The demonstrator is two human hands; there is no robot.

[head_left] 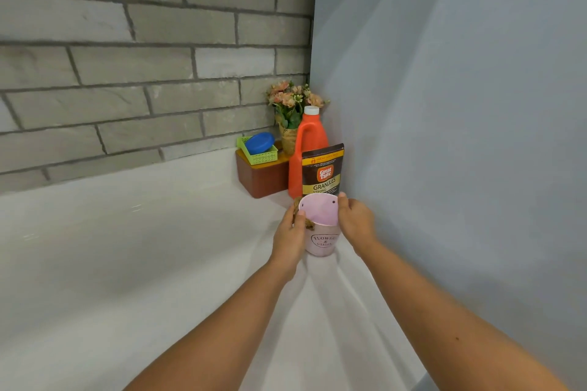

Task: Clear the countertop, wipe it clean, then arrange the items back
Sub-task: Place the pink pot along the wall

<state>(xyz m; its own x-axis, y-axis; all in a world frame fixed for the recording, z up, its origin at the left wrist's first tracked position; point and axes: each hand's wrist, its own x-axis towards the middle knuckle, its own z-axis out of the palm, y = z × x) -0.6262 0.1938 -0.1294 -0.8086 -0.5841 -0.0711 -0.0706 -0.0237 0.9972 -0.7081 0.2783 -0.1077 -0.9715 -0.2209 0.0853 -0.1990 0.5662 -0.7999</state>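
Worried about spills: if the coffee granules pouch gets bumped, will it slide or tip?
The coffee granules pouch likely tips rather than slides: it stands upright, taller than wide. It looks like a flexible, bowed bag, so probably soft and light. The orange bottle close beside it may prop it; the pink bucket just in front hides its base.

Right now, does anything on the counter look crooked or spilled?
Nothing looks spilled. The green basket sits askew on the brown box, with a blue lid propped slanted inside it. The white counter cover is creased near the pink pail.
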